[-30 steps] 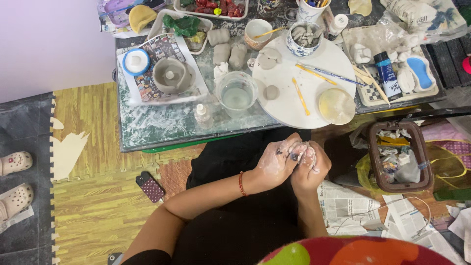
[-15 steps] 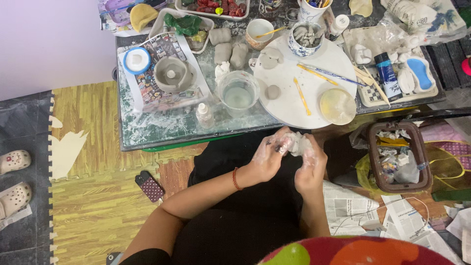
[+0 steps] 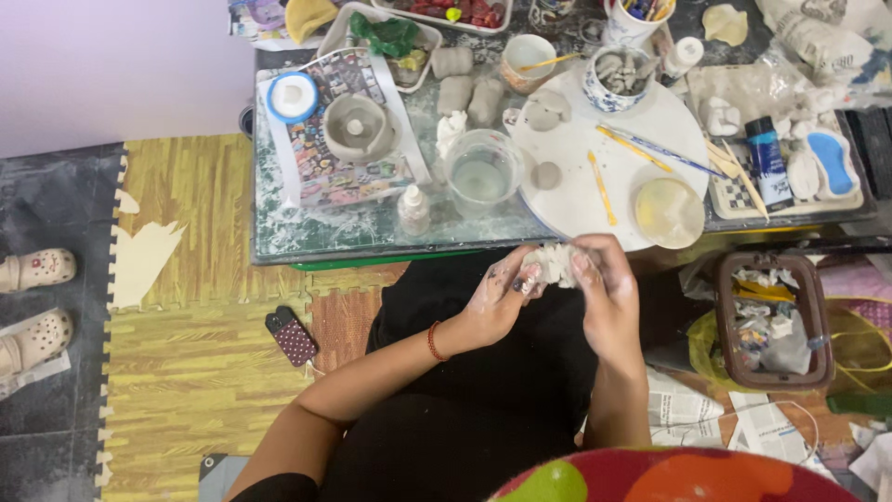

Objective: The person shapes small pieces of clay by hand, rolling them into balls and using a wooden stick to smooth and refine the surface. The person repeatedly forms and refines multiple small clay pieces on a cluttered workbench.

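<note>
Yellow wood-grain foam mats cover the floor, and a low glass table (image 3: 307, 232) crowded with craft gear stands in front of me. My left hand (image 3: 497, 297) and right hand (image 3: 604, 284) both close around a pale clay lump (image 3: 556, 265), fingers pinching it, held just below the table edge over my dark lap. Shaping looks mid-way to me: the lump is rough, with no clear form. On the table I count one finished-looking clay bowl (image 3: 358, 128), one clear water cup (image 3: 481, 175), one round white board (image 3: 604, 158), and three grey clay blocks (image 3: 469, 88) (possibly more behind the clutter). Two pale sandals (image 3: 32, 302) sit at the far left, one small phone (image 3: 291, 336) lies on the mat.
</note>
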